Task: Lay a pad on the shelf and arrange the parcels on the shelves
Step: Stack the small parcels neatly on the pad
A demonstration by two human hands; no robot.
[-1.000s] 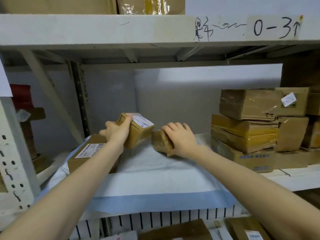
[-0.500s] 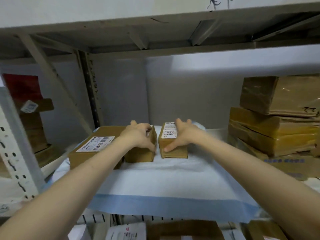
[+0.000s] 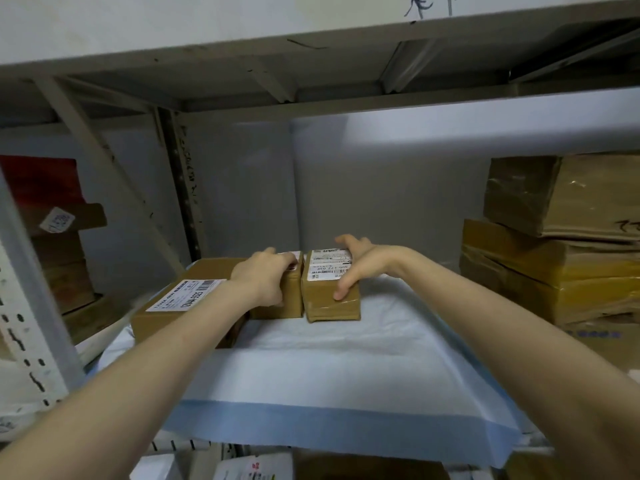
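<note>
Steel rack [image 3: 34, 323], pad [image 3: 329, 375] spread on its shelf. A second ago both small parcels were tilted mid-air; now they sit flat, close side by side, at the pad's back edge, beside the big box [image 3: 180, 306] at its left edge. Left hand [image 3: 266, 278] grips left parcel [image 3: 289, 304], right hand [image 3: 360, 268] grips right parcel [image 3: 329, 306]. Looks placed, so release is probably next.

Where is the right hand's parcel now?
Head view, mid-shelf: the labelled parcel sits on the white pad in the right hand, beside the middle parcel under the left hand, left of the stacked boxes.
</note>
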